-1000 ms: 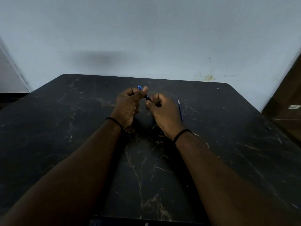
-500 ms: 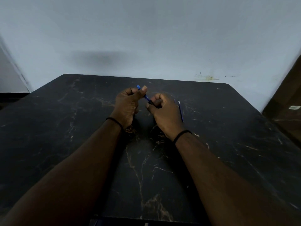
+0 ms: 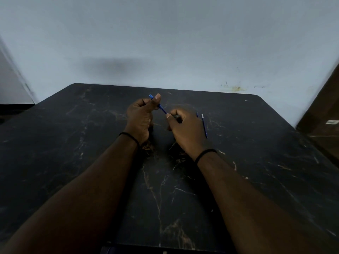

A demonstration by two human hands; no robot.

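Note:
A thin blue pen (image 3: 162, 108) slants between my two hands above the black marble table (image 3: 73, 143). My left hand (image 3: 141, 118) grips its upper part, thumb pressed along the barrel, and the blue end sticks out past the thumb. My right hand (image 3: 185, 127) pinches the pen's lower end with curled fingers; that end is hidden inside the fingers. A blue pen refill (image 3: 204, 125) with a pale tip lies flat on the table just right of my right hand.
A pale wall (image 3: 165, 43) rises right behind the table's far edge. A brown wooden surface (image 3: 322, 114) stands at the right, beyond the table's corner. Both wrists wear thin black bands.
My hands have drawn slightly apart, so more of the blue pen shows between them. The refill on the table has not moved.

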